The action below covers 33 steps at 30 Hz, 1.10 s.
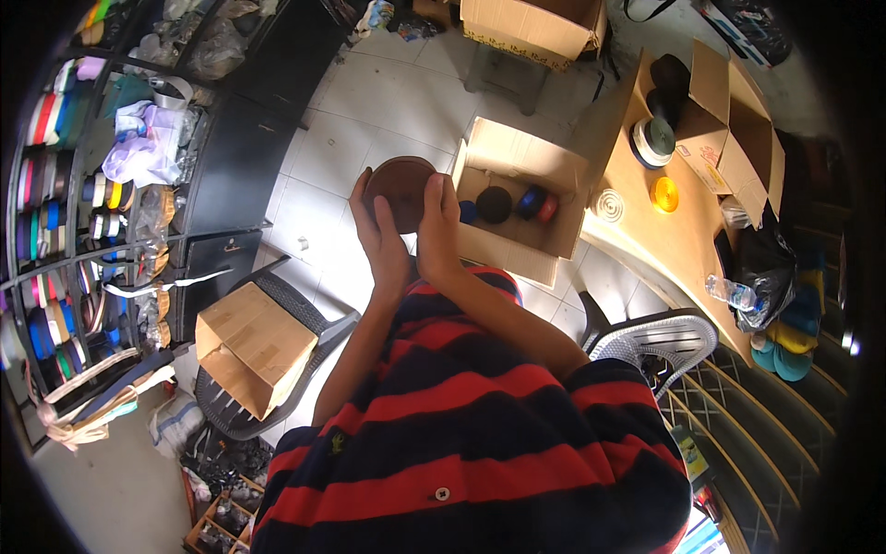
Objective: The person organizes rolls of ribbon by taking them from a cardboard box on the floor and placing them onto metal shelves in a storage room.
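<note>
Between my two hands is a flat, dark brown roll of webbing (402,189), its round face turned up toward me. My left hand (374,242) is pressed to its left edge, with the thumb lying over the face. Against the right edge, my right hand (437,229) is closed in the same way. Just right of my hands, on the tiled floor, stands an open cardboard box (489,249). In it lie a black roll (495,204), a blue roll (530,200), a red roll (547,208) and another blue roll (467,212).
A wooden table (637,245) on the right bears a white coil (608,205), a yellow roll (664,194) and a green-and-white roll (653,140). On the left, a chair (328,328) carries an open cardboard box (254,319). Shelves (78,245) of rolls line the left side.
</note>
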### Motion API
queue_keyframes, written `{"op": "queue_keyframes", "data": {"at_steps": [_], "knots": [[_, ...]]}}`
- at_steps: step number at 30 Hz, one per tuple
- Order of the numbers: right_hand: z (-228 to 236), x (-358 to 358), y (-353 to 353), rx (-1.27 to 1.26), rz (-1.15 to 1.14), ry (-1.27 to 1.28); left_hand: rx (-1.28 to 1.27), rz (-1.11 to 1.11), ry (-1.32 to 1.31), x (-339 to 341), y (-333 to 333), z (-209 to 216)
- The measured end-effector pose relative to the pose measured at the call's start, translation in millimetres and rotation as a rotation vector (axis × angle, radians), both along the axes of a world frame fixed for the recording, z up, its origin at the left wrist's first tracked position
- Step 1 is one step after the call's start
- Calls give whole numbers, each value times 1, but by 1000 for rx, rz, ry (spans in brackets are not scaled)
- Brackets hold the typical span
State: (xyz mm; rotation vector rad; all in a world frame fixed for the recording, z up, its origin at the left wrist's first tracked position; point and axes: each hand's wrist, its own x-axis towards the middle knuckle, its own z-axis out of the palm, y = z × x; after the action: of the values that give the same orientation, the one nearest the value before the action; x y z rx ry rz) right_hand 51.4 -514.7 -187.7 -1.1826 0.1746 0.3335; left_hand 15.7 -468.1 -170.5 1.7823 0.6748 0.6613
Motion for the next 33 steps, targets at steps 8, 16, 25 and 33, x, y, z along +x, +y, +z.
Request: {"op": "queue_keyframes", "data": {"at_steps": [8, 16, 25, 33], "knots": [[-39, -5, -10, -212, 230, -96, -118, -35, 127, -11, 20, -26], [-51, 17, -52, -193, 627, 163, -172, -52, 182, -42, 31, -57], [-135, 45, -81, -285, 658, 205, -249, -29, 308, -39, 25, -73], [-317, 80, -135, -1218, 665, -270, -461, -154, 452, -48, 10, -102]]}}
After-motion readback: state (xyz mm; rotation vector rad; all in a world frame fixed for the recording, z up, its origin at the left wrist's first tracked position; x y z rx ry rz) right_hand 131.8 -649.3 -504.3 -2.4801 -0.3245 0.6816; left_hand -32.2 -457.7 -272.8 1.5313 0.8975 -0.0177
